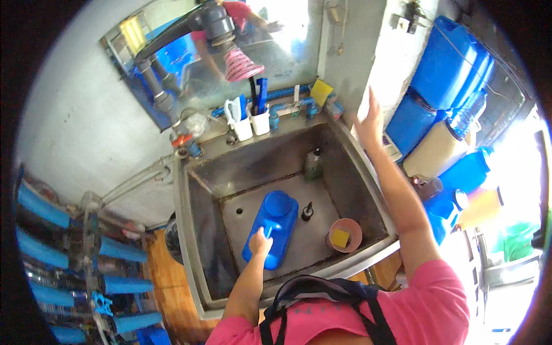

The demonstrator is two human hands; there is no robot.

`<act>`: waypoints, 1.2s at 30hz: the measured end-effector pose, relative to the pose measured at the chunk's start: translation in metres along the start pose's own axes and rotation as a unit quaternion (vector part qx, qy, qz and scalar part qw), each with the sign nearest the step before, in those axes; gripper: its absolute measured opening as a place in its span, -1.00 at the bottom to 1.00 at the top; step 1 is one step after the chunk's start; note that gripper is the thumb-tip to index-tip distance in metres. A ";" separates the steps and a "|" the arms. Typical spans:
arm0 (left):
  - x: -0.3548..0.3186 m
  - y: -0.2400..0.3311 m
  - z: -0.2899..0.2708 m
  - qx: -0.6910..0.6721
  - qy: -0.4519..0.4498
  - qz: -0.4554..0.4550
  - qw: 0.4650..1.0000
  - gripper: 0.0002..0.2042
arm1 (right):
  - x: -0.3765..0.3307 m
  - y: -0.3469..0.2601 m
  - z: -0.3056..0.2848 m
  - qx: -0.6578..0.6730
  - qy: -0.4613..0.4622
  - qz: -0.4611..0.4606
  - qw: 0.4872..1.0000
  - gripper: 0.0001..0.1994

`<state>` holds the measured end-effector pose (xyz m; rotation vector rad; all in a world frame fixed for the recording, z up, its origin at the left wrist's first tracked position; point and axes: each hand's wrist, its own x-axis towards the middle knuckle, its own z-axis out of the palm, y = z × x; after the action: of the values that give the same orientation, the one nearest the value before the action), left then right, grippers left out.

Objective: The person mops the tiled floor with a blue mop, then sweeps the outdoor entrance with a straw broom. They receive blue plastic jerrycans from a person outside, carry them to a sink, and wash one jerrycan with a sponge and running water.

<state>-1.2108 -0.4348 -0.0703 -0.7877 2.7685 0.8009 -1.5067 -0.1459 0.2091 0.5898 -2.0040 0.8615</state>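
A blue plastic jug [286, 240] with a round blue lid lies on the floor of a deep metal sink [202, 298]. My left hand [261, 244] is closed round the jug's handle, near its lower left side. At the far right my right hand [371, 119] is raised past the sink's rim, beside the bright wall column. Its fingers look stretched out, with nothing visible in them, though the hand is slightly blurred. A pink tub [355, 231] with a yellow sponge [340, 238] in it stands in the sink's near right corner.
A dark-topped small bottle [308, 211] and a pump bottle [314, 165] stand in the sink. White holders [244, 130] with brushes line the back ledge, near blue taps [311, 110]. Blue drums [441, 66] and jugs crowd the right; a rack of blue tubes [123, 249] is at left.
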 end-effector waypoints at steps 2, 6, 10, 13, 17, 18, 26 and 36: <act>0.002 -0.003 0.006 0.026 -0.009 0.018 0.999 -0.53 | 0.084 0.029 -0.004 -0.120 0.061 0.070 0.988 0.04; -0.005 0.000 -0.009 0.027 -0.033 0.050 0.998 -0.37 | 0.205 0.078 -0.022 -0.262 0.045 0.155 0.951 0.18; -0.012 -0.009 -0.062 0.012 -0.088 0.133 0.987 -0.24 | 0.240 0.101 -0.025 -0.338 -0.006 0.241 0.910 0.07; 0.016 -0.025 -0.097 -0.188 0.124 0.184 0.957 -0.54 | 0.233 0.099 -0.026 -0.271 0.072 0.052 0.958 0.05; 0.106 -0.033 -0.164 0.032 0.241 0.215 0.946 -0.62 | 0.215 0.068 -0.023 -0.266 0.086 0.225 0.933 0.06; 0.125 -0.030 -0.184 0.068 0.327 0.223 0.916 -0.61 | 0.208 0.055 -0.020 -0.264 0.123 0.191 0.937 0.05; 0.239 0.008 -0.307 0.011 0.249 0.078 0.965 -0.43 | -0.019 -0.101 0.095 0.247 -0.179 0.379 0.874 -0.27; 0.103 -0.026 -0.112 0.133 -0.227 0.173 0.949 -0.37 | -0.103 -0.186 0.142 0.566 -0.217 0.737 0.298 -0.09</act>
<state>-1.2845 -0.5591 -0.0160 -0.0505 2.5338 0.5495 -1.4017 -0.3652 0.1304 -0.9184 -1.3940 3.6789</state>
